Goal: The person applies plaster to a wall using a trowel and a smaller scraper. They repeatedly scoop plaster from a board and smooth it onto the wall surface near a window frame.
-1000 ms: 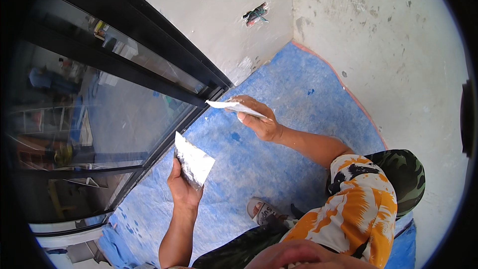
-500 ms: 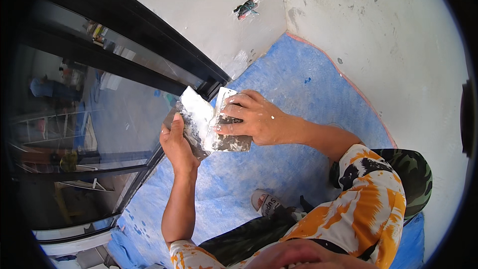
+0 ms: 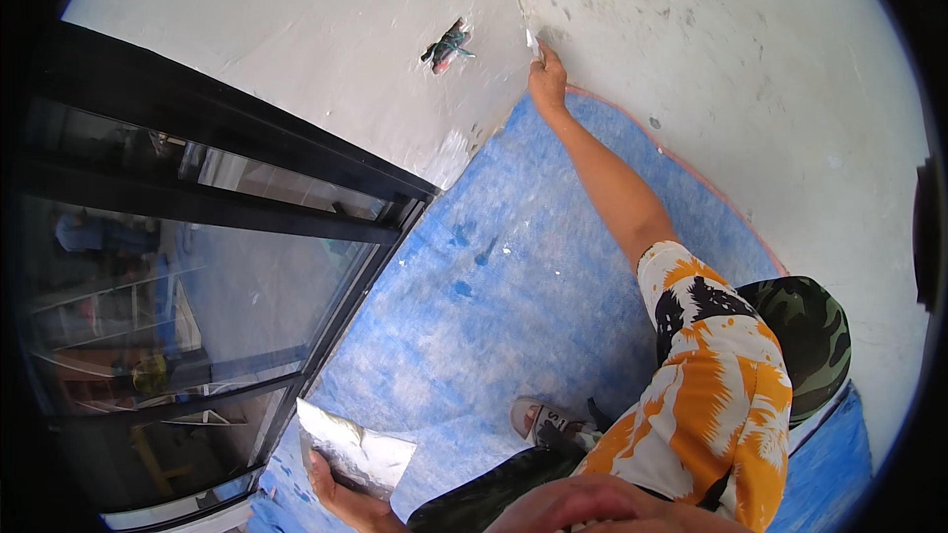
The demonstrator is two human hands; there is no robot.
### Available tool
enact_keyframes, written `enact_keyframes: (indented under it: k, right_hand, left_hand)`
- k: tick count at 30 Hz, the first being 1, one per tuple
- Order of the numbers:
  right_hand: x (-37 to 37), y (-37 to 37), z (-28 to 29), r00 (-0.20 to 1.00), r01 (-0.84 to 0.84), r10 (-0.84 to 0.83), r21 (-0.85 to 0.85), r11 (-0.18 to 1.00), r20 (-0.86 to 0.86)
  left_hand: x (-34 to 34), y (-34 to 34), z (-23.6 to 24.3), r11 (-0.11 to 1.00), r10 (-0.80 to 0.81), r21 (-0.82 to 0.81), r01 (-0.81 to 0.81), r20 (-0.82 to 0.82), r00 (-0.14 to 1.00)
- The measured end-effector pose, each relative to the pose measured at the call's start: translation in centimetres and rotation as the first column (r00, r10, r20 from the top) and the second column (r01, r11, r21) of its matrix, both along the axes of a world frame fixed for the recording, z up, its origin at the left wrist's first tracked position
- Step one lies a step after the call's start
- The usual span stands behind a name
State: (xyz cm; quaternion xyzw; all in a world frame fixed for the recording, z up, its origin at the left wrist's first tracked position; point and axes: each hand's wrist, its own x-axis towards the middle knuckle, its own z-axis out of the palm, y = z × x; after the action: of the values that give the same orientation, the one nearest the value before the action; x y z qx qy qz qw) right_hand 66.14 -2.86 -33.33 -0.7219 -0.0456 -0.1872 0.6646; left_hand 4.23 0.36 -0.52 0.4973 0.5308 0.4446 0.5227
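**Right hand at wall corner, left hand holding metal plate**

I observed the right hand stretched out at full reach to the inside corner where two plastered walls met. Its fingers were closed around a small pale blade, most likely a putty knife, whose tip lay against the corner of the grey wall. Most of the tool was hidden by the hand, so I could not tell its full shape.

The left hand sat low in the head view, near the bottom edge, well apart from the right. It gripped a flat, shiny metal plate from beneath, with the thumb over the near edge. The plate was tilted and carried smears of grey filler on its face.

A ragged hole with coloured wire ends showing stood in the wall, to the left of the blade and apart from it. A blue sheet covered the floor below, spotted with white flecks. A black-framed glass door ran along the left side. A shoe rested on the sheet beside the person's patterned orange sleeve.
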Motion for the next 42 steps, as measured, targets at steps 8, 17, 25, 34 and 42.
enact_keyframes:
  k: [8, 17, 25, 34, 42]
  right_hand:
    - [-0.7, 5.3, -0.3, 0.986, 0.05, -0.029, -0.126, 0.991, 0.161]
    - [-0.9, 5.2, 2.5, 0.995, 0.053, -0.045, -0.099, 0.994, 0.084]
    - [-9.7, 4.9, 0.0, 0.977, -0.103, 0.108, -0.037, 0.994, 0.185]
    - [-8.1, 8.8, 2.1, 0.998, -0.052, 0.056, -0.093, 0.994, 0.035]
    - [-17.8, 6.6, 1.2, 0.914, -0.203, 0.262, -0.212, 0.956, 0.309]
  left_hand:
    - [0.2, -0.9, 2.1, 0.987, 0.003, -0.16, -0.034, -0.193, 0.981]
    - [0.0, 0.0, 1.9, 0.965, -0.102, -0.245, 0.089, -0.038, 0.994]
    - [0.1, 1.0, 0.9, 0.971, -0.117, -0.217, 0.099, -0.069, 0.991]
    - [-0.8, 0.3, 1.7, 0.966, 0.003, -0.255, -0.032, -0.112, 0.994]
    - [-1.0, 0.8, 1.4, 0.972, -0.07, -0.231, 0.046, -0.096, 0.993]
